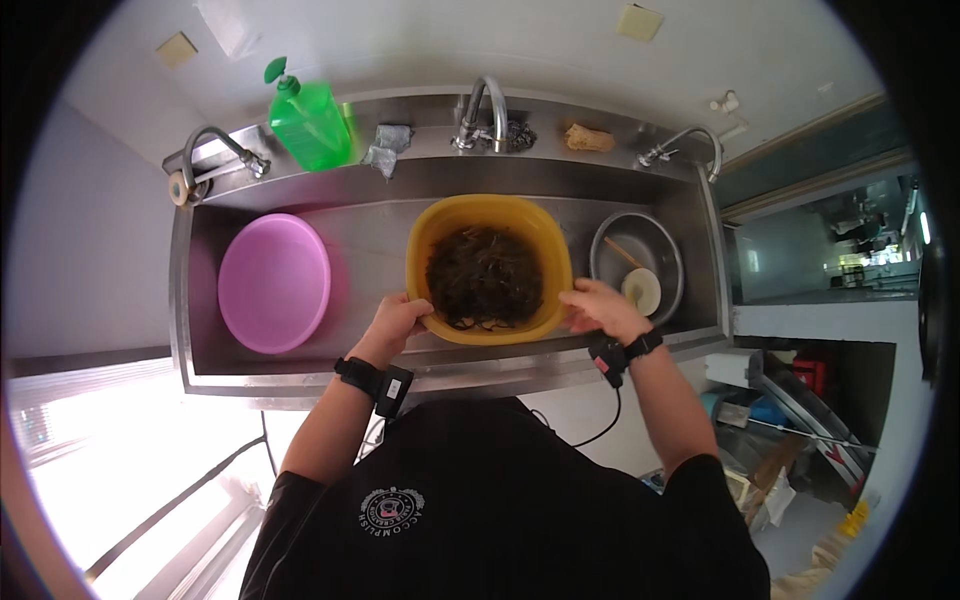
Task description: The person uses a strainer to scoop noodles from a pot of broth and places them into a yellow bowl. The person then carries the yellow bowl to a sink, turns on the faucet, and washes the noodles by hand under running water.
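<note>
A yellow plastic basin (491, 206) sits in the middle of a long stainless steel sink (367, 247). Inside it is a dark, tangled mass of thin strands (486, 274), which looks like seaweed or another stringy food. My left hand (391, 322) grips the basin's near left rim, thumb over the edge. On the right side, my right hand (598, 307) holds the rim between thumb and fingers, slightly blurred. Just beyond that hand stands a round metal bowl (611, 259) with a wooden stick (624, 253) and a small pale bowl or ladle (649, 283) in it.
A pink basin (274, 281) rests at the sink's left end. Three curved taps (472, 112) rise from the back ledge. A green pump bottle (309, 124), a grey cloth (390, 145), a steel wool scourer (520, 136) and a tan scrubber (589, 138) lie along it.
</note>
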`<state>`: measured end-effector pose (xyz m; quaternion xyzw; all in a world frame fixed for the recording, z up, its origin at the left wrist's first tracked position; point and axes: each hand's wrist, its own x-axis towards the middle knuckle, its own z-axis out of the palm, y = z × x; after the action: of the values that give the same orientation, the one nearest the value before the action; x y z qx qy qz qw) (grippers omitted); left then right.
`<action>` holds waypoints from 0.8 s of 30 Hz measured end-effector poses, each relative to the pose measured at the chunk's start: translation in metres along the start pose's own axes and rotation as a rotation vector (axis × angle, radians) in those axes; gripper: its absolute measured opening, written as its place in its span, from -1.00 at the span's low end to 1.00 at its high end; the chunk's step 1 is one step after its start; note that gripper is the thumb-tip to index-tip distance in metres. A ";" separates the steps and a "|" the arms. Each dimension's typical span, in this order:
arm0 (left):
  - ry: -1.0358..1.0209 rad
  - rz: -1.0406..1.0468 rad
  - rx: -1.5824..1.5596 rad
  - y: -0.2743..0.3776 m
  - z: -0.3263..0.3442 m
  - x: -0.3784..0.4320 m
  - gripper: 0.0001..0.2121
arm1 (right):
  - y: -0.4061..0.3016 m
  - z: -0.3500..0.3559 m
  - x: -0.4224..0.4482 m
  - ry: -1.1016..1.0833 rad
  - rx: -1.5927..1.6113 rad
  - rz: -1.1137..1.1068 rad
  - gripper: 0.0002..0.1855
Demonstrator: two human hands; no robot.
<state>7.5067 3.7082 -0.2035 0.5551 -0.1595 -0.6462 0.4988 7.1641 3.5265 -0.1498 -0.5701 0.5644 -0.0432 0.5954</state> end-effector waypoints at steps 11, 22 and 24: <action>0.256 -0.089 0.142 -0.058 -0.055 0.056 -0.79 | -0.150 -0.019 0.143 0.355 -0.808 -0.807 -0.52; 0.256 -0.231 0.105 -0.088 -0.066 0.068 -0.72 | -0.205 0.031 0.215 0.335 -0.848 -0.974 -0.71; 0.264 -0.292 0.058 -0.089 -0.064 0.066 -0.72 | -0.199 0.032 0.214 0.335 -0.792 -1.016 -0.70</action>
<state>7.5284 3.7168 -0.3293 0.6663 -0.0292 -0.6285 0.4003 7.3823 3.3291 -0.1474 -0.9266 0.2835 -0.1960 0.1505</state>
